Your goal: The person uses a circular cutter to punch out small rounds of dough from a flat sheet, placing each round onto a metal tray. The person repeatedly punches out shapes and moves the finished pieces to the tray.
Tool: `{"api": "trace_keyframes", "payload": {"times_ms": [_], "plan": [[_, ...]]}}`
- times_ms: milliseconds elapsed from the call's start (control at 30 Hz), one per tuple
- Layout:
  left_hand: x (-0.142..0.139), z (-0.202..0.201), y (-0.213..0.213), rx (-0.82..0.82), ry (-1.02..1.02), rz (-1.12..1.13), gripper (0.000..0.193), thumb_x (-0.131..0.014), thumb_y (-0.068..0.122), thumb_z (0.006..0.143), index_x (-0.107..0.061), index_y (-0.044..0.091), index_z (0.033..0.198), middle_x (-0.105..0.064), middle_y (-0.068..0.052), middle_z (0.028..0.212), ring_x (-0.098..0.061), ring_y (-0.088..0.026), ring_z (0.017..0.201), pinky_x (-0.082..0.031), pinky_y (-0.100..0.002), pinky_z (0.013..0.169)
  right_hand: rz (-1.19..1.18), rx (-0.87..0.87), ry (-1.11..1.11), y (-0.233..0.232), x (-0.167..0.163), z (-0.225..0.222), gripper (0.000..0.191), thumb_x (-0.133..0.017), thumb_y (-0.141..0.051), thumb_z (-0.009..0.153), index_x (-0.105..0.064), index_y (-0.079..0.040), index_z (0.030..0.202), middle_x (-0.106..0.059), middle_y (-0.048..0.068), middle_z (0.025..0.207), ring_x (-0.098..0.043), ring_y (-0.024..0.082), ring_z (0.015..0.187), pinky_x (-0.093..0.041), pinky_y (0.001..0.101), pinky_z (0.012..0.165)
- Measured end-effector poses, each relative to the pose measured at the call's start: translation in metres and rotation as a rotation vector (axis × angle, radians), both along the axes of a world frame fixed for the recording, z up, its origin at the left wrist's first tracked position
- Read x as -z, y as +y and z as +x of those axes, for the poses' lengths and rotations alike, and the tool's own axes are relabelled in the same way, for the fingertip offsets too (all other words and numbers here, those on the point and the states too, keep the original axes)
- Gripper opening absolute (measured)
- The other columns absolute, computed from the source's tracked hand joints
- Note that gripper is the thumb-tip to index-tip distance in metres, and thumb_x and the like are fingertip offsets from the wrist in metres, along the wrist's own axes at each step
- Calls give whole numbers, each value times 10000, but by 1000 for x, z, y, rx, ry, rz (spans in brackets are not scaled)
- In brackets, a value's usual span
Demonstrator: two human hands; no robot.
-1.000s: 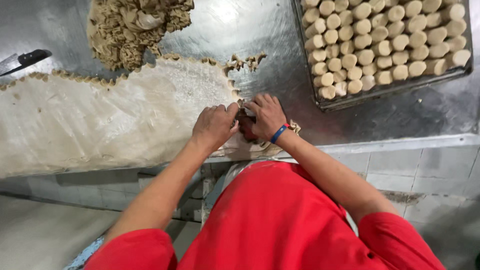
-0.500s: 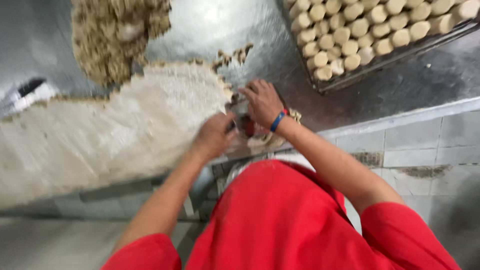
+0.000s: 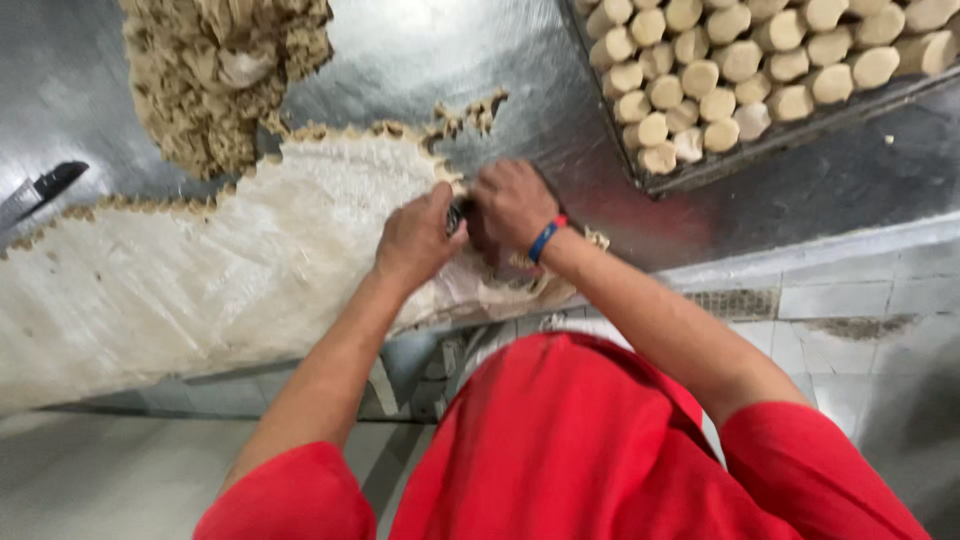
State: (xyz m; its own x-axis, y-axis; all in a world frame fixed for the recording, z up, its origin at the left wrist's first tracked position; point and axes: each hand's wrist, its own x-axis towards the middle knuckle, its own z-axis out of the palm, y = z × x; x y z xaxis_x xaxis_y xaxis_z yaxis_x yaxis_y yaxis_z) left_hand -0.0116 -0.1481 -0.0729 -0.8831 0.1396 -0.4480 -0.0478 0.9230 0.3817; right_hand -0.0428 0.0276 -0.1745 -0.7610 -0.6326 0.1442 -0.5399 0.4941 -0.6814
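Steel table (image 3: pixel 420 60): both hands (image 3: pixel 470 225) clasped over dough sheet (image 3: pixel 200 270).

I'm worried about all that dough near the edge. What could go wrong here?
The dough sheet reaches the front edge of the metal table, right where the left hand and right hand press together, so a piece might tear and drop. A knife lies at the far left; a reaching arm could brush it. The tray of dough pieces looks packed, so more might roll off.

steel worktop (image 3: pixel 420 60) | tiled front (image 3: pixel 800 290) | floor possibly grey concrete (image 3: pixel 100 480)
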Motion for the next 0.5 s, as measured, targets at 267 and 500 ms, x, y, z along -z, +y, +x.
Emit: {"api": "trace_keyframes", "payload": {"times_ms": [267,500], "plan": [[-42,20,-14,-143,119,123,350,-771,265,861,-561,59,1052,-658,-186,914,-655,-418,868,-524,-516,737,-85,-27,-85,10,-24,-17,493,-636,-65,728,-727,-113,1210,-637,106,1091,-593,330,1071,-463,454,913],[-28,-21,-21,35,71,-146,375,-771,305,864,-548,54,1030,-670,-192,838,-674,-419,792,-536,-528,692,-95,32,-42,-4,-16,-14,434,-741,-250,765,-714,-104,1172,-631,102,1065,-588,313,1045,-451,454,908]]}}
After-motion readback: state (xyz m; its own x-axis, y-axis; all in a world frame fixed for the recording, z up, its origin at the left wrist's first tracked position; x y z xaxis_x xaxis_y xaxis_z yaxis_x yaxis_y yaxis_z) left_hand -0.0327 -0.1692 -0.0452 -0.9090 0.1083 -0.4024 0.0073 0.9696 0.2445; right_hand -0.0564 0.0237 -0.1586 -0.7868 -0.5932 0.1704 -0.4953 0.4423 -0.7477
